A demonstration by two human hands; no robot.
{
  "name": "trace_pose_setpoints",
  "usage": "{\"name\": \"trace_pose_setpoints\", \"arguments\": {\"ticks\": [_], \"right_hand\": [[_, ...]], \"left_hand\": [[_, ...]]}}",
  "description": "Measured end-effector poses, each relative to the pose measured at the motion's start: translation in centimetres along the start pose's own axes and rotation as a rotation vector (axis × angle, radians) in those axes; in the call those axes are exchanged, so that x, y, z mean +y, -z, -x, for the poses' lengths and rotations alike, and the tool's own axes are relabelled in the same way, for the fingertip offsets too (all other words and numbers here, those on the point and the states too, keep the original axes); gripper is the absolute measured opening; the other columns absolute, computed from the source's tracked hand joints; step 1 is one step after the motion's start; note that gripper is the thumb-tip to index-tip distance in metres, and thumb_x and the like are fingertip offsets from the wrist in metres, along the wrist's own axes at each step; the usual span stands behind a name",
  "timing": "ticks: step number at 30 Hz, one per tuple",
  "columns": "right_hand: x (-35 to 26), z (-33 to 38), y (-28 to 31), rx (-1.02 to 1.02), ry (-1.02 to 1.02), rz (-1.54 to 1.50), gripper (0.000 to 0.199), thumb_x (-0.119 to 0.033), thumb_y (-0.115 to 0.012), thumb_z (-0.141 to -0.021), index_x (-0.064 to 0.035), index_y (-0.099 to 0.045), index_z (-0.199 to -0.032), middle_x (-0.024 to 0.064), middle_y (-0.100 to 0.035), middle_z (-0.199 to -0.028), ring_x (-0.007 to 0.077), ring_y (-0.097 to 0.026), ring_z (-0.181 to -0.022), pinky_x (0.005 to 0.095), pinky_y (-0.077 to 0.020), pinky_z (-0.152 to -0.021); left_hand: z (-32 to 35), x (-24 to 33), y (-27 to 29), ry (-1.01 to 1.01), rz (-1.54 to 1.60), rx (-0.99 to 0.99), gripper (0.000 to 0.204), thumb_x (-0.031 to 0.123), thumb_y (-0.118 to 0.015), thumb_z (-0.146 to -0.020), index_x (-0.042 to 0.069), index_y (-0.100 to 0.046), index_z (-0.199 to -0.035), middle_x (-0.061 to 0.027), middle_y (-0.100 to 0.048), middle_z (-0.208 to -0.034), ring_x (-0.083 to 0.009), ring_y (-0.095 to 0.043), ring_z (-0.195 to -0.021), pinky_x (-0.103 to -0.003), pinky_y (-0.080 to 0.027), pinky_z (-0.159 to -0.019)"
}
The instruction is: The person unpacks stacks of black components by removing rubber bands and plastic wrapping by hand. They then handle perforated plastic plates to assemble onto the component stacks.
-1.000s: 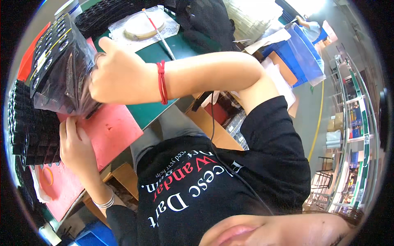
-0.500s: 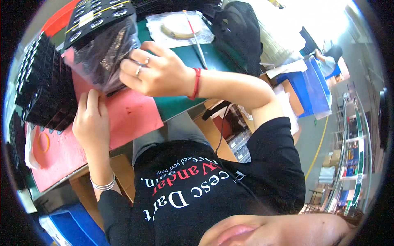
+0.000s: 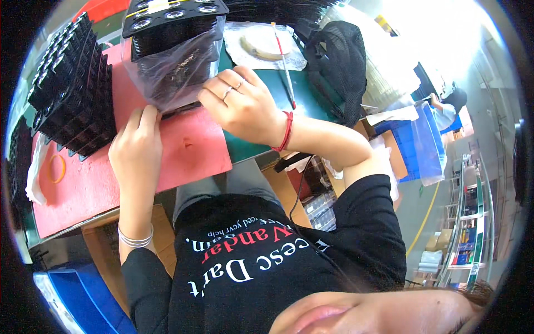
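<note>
Bag: clear plastic bag (image 3: 178, 69) around a stack of black trays (image 3: 169, 22) – on the red mat (image 3: 189, 147), bench far side.
Left hand (image 3: 136, 145): flat, pinning the bag's edge.
Right hand (image 3: 242, 103): grip pinched on film.
Tip: judging by the slack, pull film taut – then fold.

One view only: head-worn fisheye, looking steeply down and close over the person's own chest and forearms to the near edge of the red mat (image 3: 189, 156) on the green table (image 3: 267, 94). Rim bends straight edges; workshop floor shows at right.
</note>
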State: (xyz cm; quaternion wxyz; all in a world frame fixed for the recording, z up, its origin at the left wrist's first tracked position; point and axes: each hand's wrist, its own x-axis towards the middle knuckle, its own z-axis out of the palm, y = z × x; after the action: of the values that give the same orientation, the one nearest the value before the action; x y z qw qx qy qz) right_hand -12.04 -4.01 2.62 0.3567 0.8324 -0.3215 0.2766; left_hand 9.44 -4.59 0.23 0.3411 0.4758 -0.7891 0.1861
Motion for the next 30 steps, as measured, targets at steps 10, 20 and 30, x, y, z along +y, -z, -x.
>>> {"name": "trace_pose_setpoints", "arguments": {"ticks": [10,20,30], "right_hand": [[-0.2,2.4,-1.6,-0.118,-0.140,-0.190,0.012,-0.012,-0.063,-0.073,-0.0103,-0.056,-0.082,0.0018,-0.057,-0.079,0.0193,-0.055,-0.075,0.0327,-0.0425,-0.069],[-0.5,0.6,0.1,-0.288,-0.063,-0.171,0.012,-0.014,-0.065,-0.075,-0.0108,-0.055,-0.080,0.0021,-0.058,-0.080,0.0188,-0.058,-0.072,0.0353,-0.0447,-0.075],[0.0,-0.3,-1.0,-0.021,0.012,0.027,0.015,-0.017,-0.067,-0.070,-0.0123,-0.062,-0.084,-0.0025,-0.051,-0.073,0.0140,-0.054,-0.063,0.0318,-0.0416,-0.065]], "left_hand": [[0.1,-0.2,0.3,-0.047,0.021,-0.001,0.011,0.018,-0.067,-0.082,0.014,-0.059,-0.088,-0.0024,-0.060,-0.079,-0.0211,-0.062,-0.064,-0.033,-0.050,-0.057],[-0.6,0.1,0.6,-0.098,0.035,0.050,0.020,0.011,-0.066,-0.076,0.013,-0.060,-0.095,-0.0018,-0.059,-0.094,-0.0211,-0.062,-0.083,-0.031,-0.053,-0.067],[-0.6,-1.2,0.1,-0.239,-0.157,-0.015,0.021,0.008,-0.059,-0.076,0.005,-0.057,-0.096,-0.0073,-0.060,-0.097,-0.0198,-0.063,-0.083,-0.029,-0.054,-0.068]]}}
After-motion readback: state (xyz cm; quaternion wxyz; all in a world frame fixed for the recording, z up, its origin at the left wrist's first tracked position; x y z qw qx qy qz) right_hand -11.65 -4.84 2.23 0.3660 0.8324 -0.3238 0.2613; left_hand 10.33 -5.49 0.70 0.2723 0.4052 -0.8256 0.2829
